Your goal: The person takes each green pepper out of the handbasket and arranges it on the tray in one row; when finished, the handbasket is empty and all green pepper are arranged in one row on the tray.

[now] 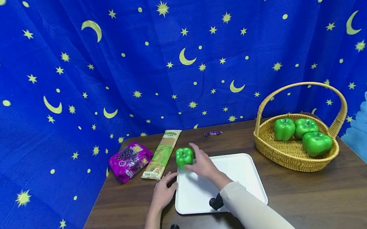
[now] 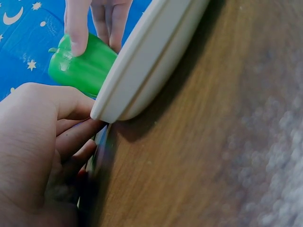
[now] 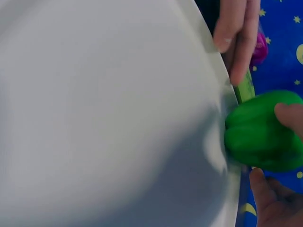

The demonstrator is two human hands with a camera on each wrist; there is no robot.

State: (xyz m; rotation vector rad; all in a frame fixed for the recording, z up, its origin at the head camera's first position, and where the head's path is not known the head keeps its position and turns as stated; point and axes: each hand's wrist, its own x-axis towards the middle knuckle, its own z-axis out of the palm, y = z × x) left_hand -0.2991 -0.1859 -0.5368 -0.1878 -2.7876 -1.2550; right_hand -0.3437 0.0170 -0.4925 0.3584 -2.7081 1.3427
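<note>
A green bell pepper (image 1: 184,157) is at the far left corner of a white tray (image 1: 236,176). My right hand (image 1: 205,165) holds this pepper from the right, thumb on one side and fingers on the other, as the right wrist view also shows. Whether the pepper rests on the rim or hangs just above it, I cannot tell. Beside the tray's left edge is my left hand (image 1: 163,194). Its fingertips touch the outside of the rim (image 2: 130,71) in the left wrist view, close below the pepper.
A wicker basket (image 1: 271,155) with a tall handle stands at the right, holding three green bell peppers (image 1: 316,144). Left of the tray lie a long noodle packet (image 1: 162,155) and a purple bag (image 1: 131,161). A small purple-wrapped sweet (image 1: 213,133) lies at the back.
</note>
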